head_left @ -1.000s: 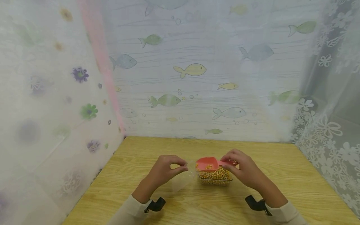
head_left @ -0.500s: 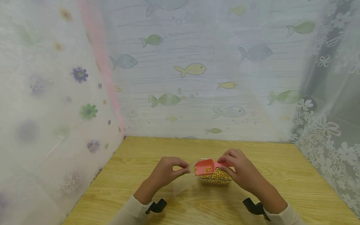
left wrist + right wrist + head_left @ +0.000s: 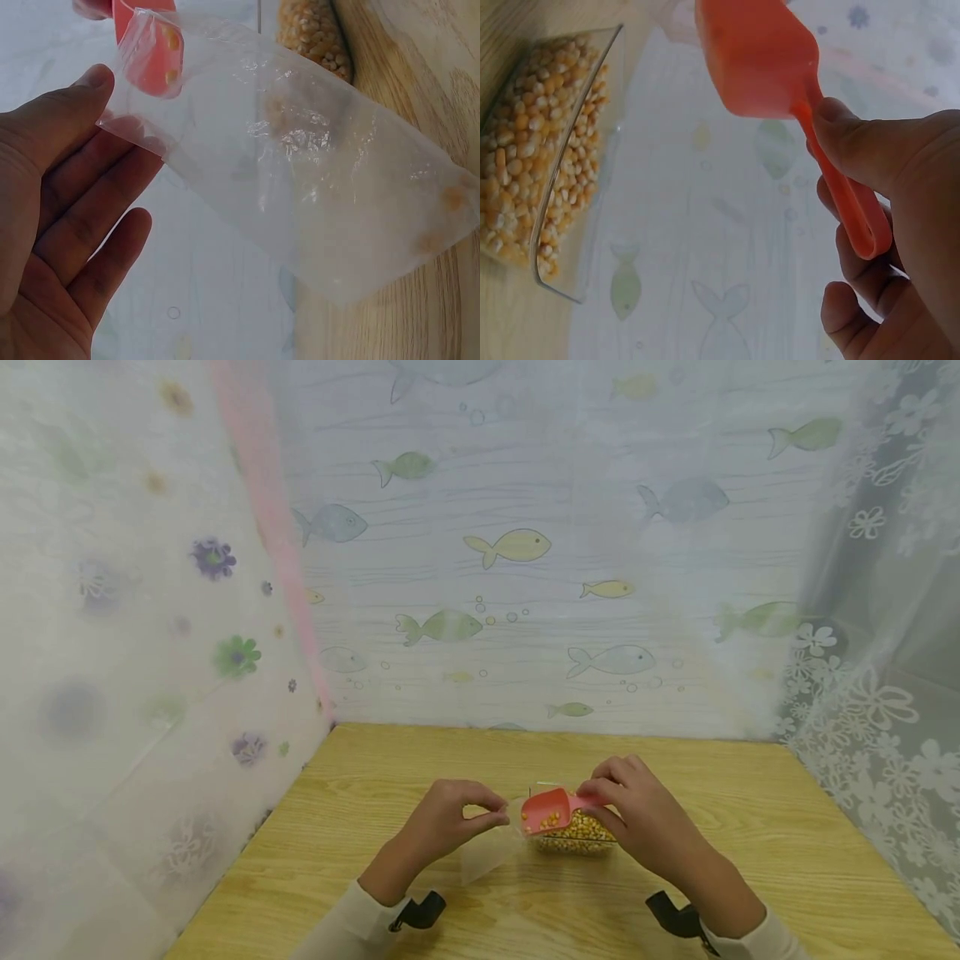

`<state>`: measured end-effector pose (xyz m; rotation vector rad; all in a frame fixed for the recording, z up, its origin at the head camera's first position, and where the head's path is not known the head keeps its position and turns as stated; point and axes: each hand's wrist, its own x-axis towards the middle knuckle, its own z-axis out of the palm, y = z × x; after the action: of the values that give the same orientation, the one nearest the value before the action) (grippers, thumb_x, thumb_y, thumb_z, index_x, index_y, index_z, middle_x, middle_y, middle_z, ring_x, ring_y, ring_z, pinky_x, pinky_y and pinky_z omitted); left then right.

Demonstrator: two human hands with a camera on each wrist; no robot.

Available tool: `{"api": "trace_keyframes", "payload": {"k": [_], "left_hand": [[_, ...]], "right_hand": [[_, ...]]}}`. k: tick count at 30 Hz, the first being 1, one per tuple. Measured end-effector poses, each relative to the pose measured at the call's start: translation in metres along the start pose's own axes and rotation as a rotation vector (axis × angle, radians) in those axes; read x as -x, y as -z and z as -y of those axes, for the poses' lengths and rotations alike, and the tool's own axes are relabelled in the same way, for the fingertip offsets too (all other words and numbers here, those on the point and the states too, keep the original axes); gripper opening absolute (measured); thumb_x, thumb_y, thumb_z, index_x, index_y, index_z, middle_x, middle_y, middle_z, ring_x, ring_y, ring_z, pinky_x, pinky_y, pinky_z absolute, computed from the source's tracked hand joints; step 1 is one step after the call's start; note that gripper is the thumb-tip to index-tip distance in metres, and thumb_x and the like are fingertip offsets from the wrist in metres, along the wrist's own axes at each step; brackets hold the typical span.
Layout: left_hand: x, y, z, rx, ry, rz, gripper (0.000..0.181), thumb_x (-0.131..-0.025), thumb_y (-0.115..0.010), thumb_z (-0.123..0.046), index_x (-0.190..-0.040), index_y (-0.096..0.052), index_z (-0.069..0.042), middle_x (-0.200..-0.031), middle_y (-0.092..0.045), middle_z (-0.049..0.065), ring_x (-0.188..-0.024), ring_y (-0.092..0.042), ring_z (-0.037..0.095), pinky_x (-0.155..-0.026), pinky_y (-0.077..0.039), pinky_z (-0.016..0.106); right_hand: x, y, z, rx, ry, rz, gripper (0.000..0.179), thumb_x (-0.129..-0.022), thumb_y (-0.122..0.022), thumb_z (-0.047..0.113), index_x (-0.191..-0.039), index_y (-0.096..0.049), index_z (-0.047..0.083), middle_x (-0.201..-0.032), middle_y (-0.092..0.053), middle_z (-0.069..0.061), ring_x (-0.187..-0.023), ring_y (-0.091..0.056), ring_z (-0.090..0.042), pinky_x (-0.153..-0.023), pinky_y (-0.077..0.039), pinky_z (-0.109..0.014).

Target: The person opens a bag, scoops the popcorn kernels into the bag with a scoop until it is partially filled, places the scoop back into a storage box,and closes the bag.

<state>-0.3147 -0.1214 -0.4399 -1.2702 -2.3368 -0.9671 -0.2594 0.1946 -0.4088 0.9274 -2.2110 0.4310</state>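
My left hand (image 3: 444, 820) pinches a clear plastic bag (image 3: 345, 217) by the edge of its mouth, thumb against the fingers. The bag hangs down, with a few yellow kernels (image 3: 452, 199) showing through its lower corner. My right hand (image 3: 647, 817) grips the handle of a red scoop (image 3: 546, 810), thumb on top. Some corn kernels (image 3: 551, 820) lie in the scoop, whose front edge is at the bag's mouth; in the left wrist view the bag's film overlaps it. Beneath the scoop stands a clear container (image 3: 541, 281) heaped with corn kernels (image 3: 540, 142).
A wood-grain table (image 3: 420, 743) carries the container. Behind it hangs a sheet printed with fish (image 3: 517, 545), and a flowered curtain (image 3: 240, 660) closes the left side. Black wrist mounts (image 3: 422, 910) sit by both sleeves.
My right hand has brought the scoop left and slightly down to the bag's mouth, tilting its front lower. The left hand has moved slightly right with the bag.
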Motion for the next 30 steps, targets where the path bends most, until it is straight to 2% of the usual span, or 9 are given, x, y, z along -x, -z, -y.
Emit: {"api": "trace_keyframes", "payload": {"k": [7, 12, 15, 17, 20, 22, 25, 28, 30], "left_hand": [[0.001, -0.002, 0.003, 0.009, 0.002, 0.008, 0.022, -0.094, -0.077, -0.033, -0.110, -0.081, -0.018, -0.102, -0.078, -0.010, -0.092, -0.072, 0.000, -0.081, -0.059, 0.020], [0.002, -0.003, 0.004, 0.023, -0.005, 0.015, 0.024, -0.094, -0.078, -0.031, -0.111, -0.081, -0.014, -0.102, -0.079, -0.008, -0.092, -0.072, 0.001, -0.080, -0.059, 0.019], [0.002, -0.003, 0.003, 0.026, -0.005, 0.017, 0.023, -0.094, -0.078, -0.030, -0.111, -0.081, -0.014, -0.102, -0.079, -0.008, -0.092, -0.072, 0.001, -0.080, -0.059, 0.019], [0.002, -0.003, 0.003, 0.022, -0.004, 0.016, 0.022, -0.093, -0.078, -0.029, -0.110, -0.081, -0.015, -0.102, -0.079, -0.008, -0.092, -0.072, 0.001, -0.080, -0.059, 0.019], [0.002, -0.002, 0.002, 0.014, -0.009, 0.013, 0.021, -0.093, -0.078, -0.029, -0.110, -0.081, -0.018, -0.102, -0.079, -0.009, -0.092, -0.072, 0.000, -0.080, -0.059, 0.019], [0.001, -0.002, 0.002, 0.008, -0.010, 0.013, 0.020, -0.093, -0.079, -0.030, -0.110, -0.081, -0.020, -0.102, -0.079, -0.009, -0.092, -0.072, 0.000, -0.080, -0.059, 0.019], [0.002, -0.002, 0.002, 0.002, -0.013, 0.013, 0.020, -0.093, -0.078, -0.031, -0.110, -0.081, -0.020, -0.102, -0.079, -0.009, -0.092, -0.072, 0.000, -0.080, -0.058, 0.018], [0.001, -0.002, 0.003, -0.002, -0.016, 0.014, 0.022, -0.094, -0.078, -0.031, -0.110, -0.081, -0.017, -0.102, -0.079, -0.008, -0.092, -0.072, 0.001, -0.080, -0.059, 0.018], [0.001, -0.001, 0.003, -0.007, -0.017, 0.013, 0.022, -0.094, -0.078, -0.031, -0.109, -0.081, -0.016, -0.102, -0.079, -0.008, -0.091, -0.072, 0.001, -0.080, -0.059, 0.019]], "right_hand": [[-0.001, 0.000, 0.002, -0.008, 0.015, 0.011, 0.024, -0.081, -0.089, 0.017, -0.101, -0.076, 0.019, -0.101, -0.061, 0.008, -0.094, -0.048, -0.011, -0.076, -0.046, -0.027], [-0.001, -0.002, 0.002, -0.099, 0.017, 0.004, 0.029, -0.078, -0.091, 0.014, -0.102, -0.076, 0.020, -0.100, -0.061, 0.009, -0.094, -0.047, -0.010, -0.079, -0.040, -0.021], [-0.001, -0.004, 0.001, -0.160, -0.017, 0.006, 0.031, -0.076, -0.091, 0.011, -0.102, -0.075, 0.020, -0.100, -0.062, 0.010, -0.094, -0.051, -0.009, -0.077, -0.046, -0.021], [0.000, -0.005, 0.001, -0.215, -0.087, 0.014, 0.032, -0.077, -0.092, 0.011, -0.102, -0.075, 0.022, -0.101, -0.063, 0.012, -0.090, -0.053, -0.007, -0.072, -0.049, -0.023], [0.002, -0.008, 0.002, -0.332, -0.255, 0.034, 0.030, -0.079, -0.091, 0.018, -0.103, -0.075, 0.025, -0.100, -0.066, 0.015, -0.080, -0.055, -0.006, -0.064, -0.050, -0.023], [0.003, -0.010, 0.003, -0.448, -0.383, 0.052, 0.028, -0.082, -0.089, 0.023, -0.105, -0.074, 0.025, -0.100, -0.068, 0.012, -0.075, -0.056, -0.007, -0.061, -0.050, -0.024], [0.005, -0.014, 0.003, -0.638, -0.539, 0.067, 0.028, -0.085, -0.087, 0.024, -0.109, -0.075, 0.019, -0.103, -0.072, -0.001, -0.076, -0.064, -0.010, -0.062, -0.057, -0.027], [0.006, -0.017, 0.001, -0.790, -0.629, 0.064, 0.030, -0.087, -0.085, 0.020, -0.113, -0.075, 0.012, -0.106, -0.073, -0.013, -0.080, -0.071, -0.013, -0.066, -0.063, -0.034], [0.007, -0.017, -0.001, -0.824, -0.647, 0.071, 0.031, -0.087, -0.085, 0.018, -0.115, -0.075, 0.008, -0.109, -0.074, -0.017, -0.083, -0.074, -0.015, -0.070, -0.064, -0.037]]}}
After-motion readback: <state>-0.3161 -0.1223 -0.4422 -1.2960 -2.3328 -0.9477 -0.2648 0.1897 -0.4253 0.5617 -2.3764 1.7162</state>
